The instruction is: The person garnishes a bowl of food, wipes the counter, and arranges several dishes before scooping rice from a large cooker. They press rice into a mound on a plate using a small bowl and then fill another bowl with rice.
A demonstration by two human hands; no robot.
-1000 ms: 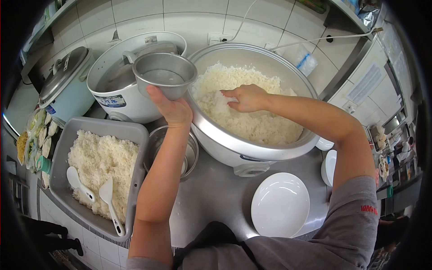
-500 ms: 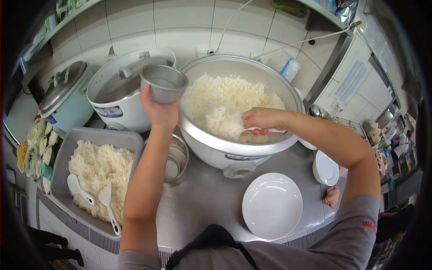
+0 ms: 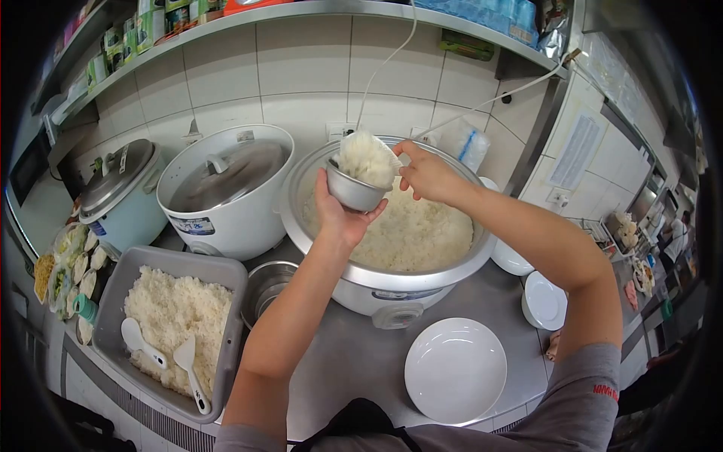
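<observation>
My left hand holds up a small metal bowl from below, its fingers around the side. The bowl is above the left part of a large open rice cooker, which is full of white rice. My right hand grips a white rice paddle, its handle mostly hidden by the fingers. The paddle is tilted against the bowl's right side, with a heap of rice at the bowl's mouth. Below the cooker, a white plate lies on the metal counter.
At the left, a grey tub holds rice and two white paddles. Two lidded rice cookers stand behind it. A metal pot sits beside the tub, and white bowls at the right. A shelf runs overhead.
My left hand has brought the metal bowl rightward over the large cooker. My right hand has lifted the paddle with rice out of the cooker to the bowl. The camera view has tilted up.
</observation>
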